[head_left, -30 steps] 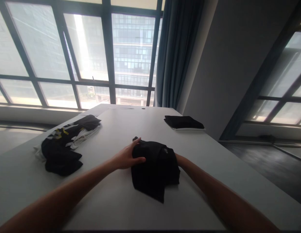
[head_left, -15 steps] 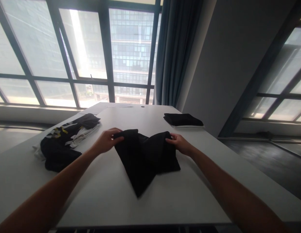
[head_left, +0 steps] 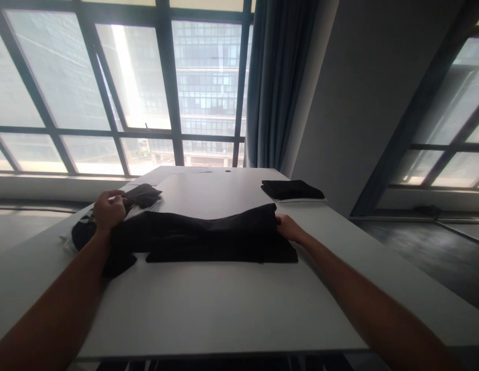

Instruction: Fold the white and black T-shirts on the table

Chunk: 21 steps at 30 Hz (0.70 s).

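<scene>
A black garment is stretched sideways between my hands, its lower edge hanging close to or resting on the table; which of the two I cannot tell. My left hand is closed on its left end, above the pile of clothes. My right hand grips the right end, fingers partly hidden behind the cloth. Whether the garment is a shirt or trousers does not show. The clothes pile, dark with some pale cloth, lies partly hidden behind my left hand and the garment.
A folded black garment lies on something thin and white at the table's right side. The white table runs toward the windows. Pale sheets lie at its far left, and a dark round hole is near the far edge.
My left hand has moved left, over the pile. The black garment, bunched with a hanging point before, is now drawn out long and wide. My right hand has shifted only slightly.
</scene>
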{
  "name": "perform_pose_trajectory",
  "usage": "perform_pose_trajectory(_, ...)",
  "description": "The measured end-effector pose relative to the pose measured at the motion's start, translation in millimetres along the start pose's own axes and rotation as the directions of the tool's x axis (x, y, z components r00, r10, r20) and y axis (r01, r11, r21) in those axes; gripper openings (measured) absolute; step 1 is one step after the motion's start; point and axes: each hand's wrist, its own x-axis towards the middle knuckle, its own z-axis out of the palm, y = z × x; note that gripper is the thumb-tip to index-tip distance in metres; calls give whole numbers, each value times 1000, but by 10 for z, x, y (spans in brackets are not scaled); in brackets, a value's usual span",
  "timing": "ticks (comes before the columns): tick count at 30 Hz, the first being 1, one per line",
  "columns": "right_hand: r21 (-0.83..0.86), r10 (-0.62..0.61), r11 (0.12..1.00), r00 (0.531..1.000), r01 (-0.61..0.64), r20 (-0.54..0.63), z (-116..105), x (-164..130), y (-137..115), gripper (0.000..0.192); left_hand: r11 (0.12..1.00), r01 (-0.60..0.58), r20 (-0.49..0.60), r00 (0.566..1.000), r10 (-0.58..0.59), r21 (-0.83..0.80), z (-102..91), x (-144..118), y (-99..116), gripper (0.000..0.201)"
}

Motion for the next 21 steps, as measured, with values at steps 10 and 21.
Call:
perform_pose_trajectory(10, 202, -134, 977, 939, 71, 315, 160, -227, -409, 11, 772, -631, 671, 541, 507, -75, 1043, -1083, 1029, 91)
perform_pose_trajectory(21, 206, 6, 973, 899, -107, 438, 69, -158, -285, 38, 870, -481, 517, 719, 464, -110, 322, -862, 1368, 35)
